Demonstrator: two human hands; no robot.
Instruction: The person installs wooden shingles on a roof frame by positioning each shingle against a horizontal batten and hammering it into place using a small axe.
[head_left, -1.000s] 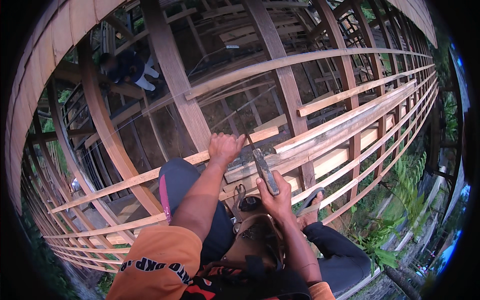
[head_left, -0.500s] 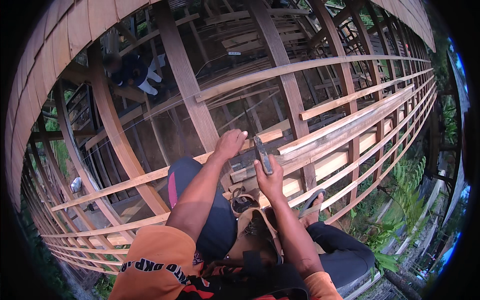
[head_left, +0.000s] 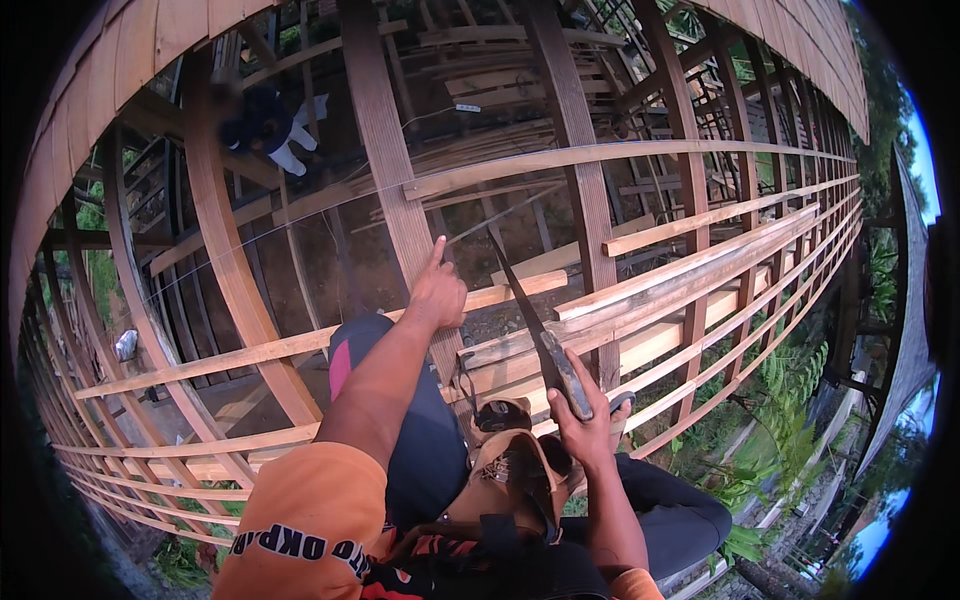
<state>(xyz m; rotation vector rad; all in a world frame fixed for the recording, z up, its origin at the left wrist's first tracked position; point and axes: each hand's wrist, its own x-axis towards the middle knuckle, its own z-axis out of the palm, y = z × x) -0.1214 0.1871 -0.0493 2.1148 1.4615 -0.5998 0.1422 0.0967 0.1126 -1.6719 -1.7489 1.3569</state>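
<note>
My right hand (head_left: 585, 415) is closed around the handle of a hand saw (head_left: 522, 298). Its long dark blade tapers away from me toward the roof opening. My left hand (head_left: 438, 296) holds nothing that I can see. Its index finger stretches out over a broad wooden rafter (head_left: 385, 150), while the other fingers are partly curled. Under that hand, a thin wooden batten (head_left: 515, 291) crosses the rafter, its cut end to the right. A tan tool pouch (head_left: 512, 470) hangs between my legs, below both hands.
Open gaps between rafters drop to a lower level, where a person (head_left: 262, 130) stands at the upper left. Loose timber pieces (head_left: 640, 300) lie across the battens at right. A thin string line (head_left: 290, 220) crosses the rafters. Wooden shingles (head_left: 90, 120) edge the far left.
My right hand has come lower and nearer, and the saw's blade now shows along its length. My left hand has shifted slightly left, with its index finger now pointing away along the rafter.
</note>
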